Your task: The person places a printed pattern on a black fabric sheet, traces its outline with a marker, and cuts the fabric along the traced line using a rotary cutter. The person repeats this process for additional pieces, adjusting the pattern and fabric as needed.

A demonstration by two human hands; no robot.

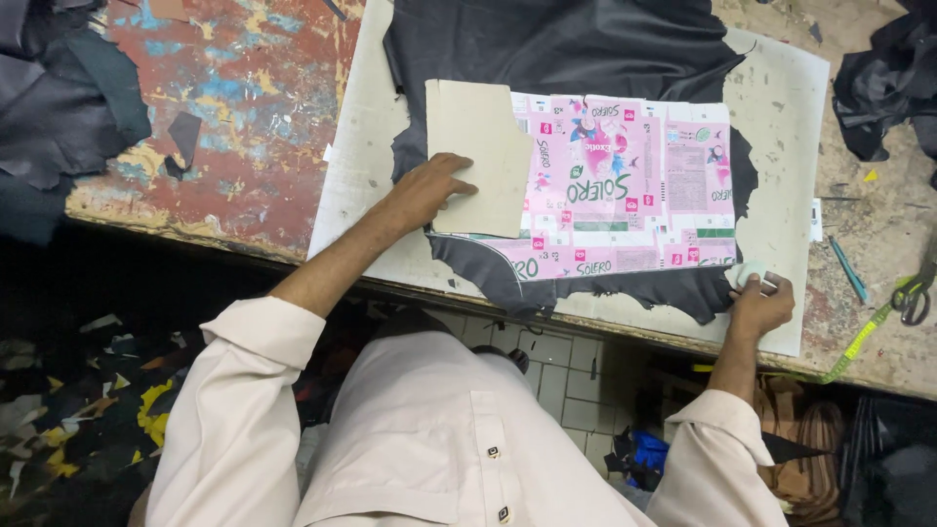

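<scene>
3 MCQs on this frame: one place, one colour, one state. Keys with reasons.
1. Where do the scissors lie?
A. on the dark leather
B. at the table's right edge
C. on the floor

2. What colour is the flattened printed carton?
A. mostly pink
B. blue
C. yellow

3. What is the left hand doing?
A. hanging free
B. lifting the scissors
C. pressing flat on the beige card

Answers:
1 B: they sit by the yellow tape measure.
2 A: pink panels cover it.
3 C: fingers lie spread on the card; the right hand pinches a small pale piece.
</scene>
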